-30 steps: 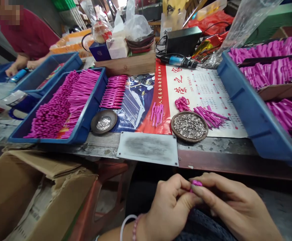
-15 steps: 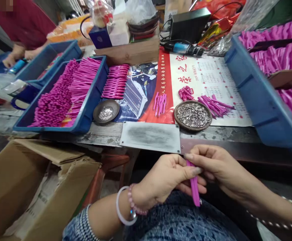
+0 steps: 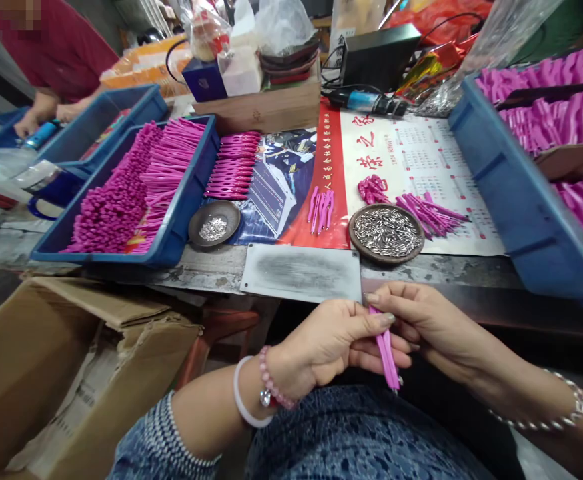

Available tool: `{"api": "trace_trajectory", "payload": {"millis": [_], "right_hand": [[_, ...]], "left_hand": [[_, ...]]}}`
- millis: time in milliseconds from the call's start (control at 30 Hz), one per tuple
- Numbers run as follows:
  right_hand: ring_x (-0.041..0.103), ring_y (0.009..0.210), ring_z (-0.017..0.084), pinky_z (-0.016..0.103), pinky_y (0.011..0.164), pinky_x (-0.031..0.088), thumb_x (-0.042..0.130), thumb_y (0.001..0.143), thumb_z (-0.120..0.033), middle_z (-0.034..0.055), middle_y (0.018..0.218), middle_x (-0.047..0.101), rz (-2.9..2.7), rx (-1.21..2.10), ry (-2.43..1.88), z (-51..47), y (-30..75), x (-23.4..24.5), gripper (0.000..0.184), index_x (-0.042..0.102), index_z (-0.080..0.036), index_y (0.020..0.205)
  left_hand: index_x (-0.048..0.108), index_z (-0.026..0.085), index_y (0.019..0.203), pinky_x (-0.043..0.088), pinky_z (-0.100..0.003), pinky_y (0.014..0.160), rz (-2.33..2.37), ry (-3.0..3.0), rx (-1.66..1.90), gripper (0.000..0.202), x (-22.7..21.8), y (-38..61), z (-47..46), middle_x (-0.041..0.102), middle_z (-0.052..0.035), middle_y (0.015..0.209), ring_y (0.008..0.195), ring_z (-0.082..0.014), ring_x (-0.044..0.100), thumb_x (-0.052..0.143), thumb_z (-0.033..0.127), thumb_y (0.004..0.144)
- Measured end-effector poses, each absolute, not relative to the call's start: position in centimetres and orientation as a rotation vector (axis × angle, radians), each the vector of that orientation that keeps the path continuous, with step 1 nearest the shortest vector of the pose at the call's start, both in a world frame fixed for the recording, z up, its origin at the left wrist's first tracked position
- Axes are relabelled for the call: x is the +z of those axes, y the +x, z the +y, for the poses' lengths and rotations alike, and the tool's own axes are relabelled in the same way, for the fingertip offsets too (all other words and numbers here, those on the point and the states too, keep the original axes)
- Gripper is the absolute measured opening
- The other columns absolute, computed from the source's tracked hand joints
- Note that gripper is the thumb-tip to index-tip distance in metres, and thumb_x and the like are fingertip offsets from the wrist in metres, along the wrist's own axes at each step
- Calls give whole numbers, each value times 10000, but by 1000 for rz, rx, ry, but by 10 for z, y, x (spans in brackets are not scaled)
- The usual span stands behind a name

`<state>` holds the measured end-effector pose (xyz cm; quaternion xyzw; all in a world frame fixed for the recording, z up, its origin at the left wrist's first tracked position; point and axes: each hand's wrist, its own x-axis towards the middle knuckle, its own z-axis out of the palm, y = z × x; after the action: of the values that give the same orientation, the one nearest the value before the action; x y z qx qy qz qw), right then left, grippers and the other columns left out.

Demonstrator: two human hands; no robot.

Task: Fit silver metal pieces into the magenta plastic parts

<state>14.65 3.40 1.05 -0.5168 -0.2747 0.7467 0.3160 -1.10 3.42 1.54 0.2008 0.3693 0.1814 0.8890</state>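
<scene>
- A slim pink plastic piece (image 3: 387, 353) hangs nearly upright just below the front edge of the counter (image 3: 221, 270), above your lap, pinched at its top end between both your hands.
- Your left hand (image 3: 329, 343) is closed around the piece, thumb pressed across its upper end and the other fingers curled behind it.
- Your right hand (image 3: 429, 327) is also closed on the top of the piece, forefinger and thumb meeting your left thumb there.
- Both forearms come in from the bottom of the view and meet in the middle; a white bangle and a pink bead bracelet sit on your left wrist, a thin bead chain on your right.
- Just beyond your hands, a grey metal plate (image 3: 301, 272) lies at the counter's edge.
- Behind the plate, a round dish of small metal pins (image 3: 386, 233) sits beside a loose heap of pink pieces (image 3: 429, 215) on a printed calendar sheet (image 3: 421, 160).
- A smaller dish (image 3: 215, 225) stands to the left, beside a blue tray (image 3: 171, 233) packed with pink pieces.
- A larger blue bin (image 3: 506, 200) of pink parts fills the right side.
- An open cardboard box (image 3: 71, 360) stands on the floor at lower left.
- Another person in a red shirt (image 3: 66, 60) works at the far left.
</scene>
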Motion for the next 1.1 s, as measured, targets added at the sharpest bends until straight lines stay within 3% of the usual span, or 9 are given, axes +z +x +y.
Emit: {"api": "trace_trajectory", "payload": {"millis": [267,467,800,933,1033,1100], "right_hand": [[270,337,13,125,312,198,889,581,-458,-90,402,420,-653,1912,-1399,34,145,9,455,540,-168,544],[277,328,8,116,299,192,910,545,-493,-78,402,442,-599,1829,-1401,36,140,12,480,565,-159,541],[316,290,20,112,276,257,935,537,-468,-75,388,462,-511,1719,-1381,38,137,14,463,584,-171,590],[313,282,19,114,267,271,935,531,-472,-76,398,470,-486,1696,-1340,41,134,14,458,596,-173,607],[352,297,30,126,276,314,930,546,-480,-56,433,517,-483,1684,-1324,43,129,13,459,595,-173,615],[330,299,24,123,276,306,917,576,-490,-58,429,509,-481,1696,-1315,45,125,12,458,587,-174,617]], "left_hand": [[698,76,747,581,-208,563,774,396,373,219,13,-10,37,691,-90,683,587,-129,686,588,216,874],[731,73,868,571,-197,551,750,431,392,207,13,-11,42,706,-94,706,577,-126,679,629,253,850],[675,95,763,561,-222,530,717,484,324,141,25,-13,62,681,-62,699,561,-126,665,635,210,833],[683,86,846,551,-233,516,652,438,439,308,14,-8,60,694,-81,708,561,-146,671,681,394,826],[679,74,883,526,-240,465,665,272,537,512,3,0,55,685,-101,644,501,-160,651,523,561,895],[677,59,863,509,-235,430,695,156,544,584,-3,3,53,680,-119,615,464,-163,639,403,570,943]]}}
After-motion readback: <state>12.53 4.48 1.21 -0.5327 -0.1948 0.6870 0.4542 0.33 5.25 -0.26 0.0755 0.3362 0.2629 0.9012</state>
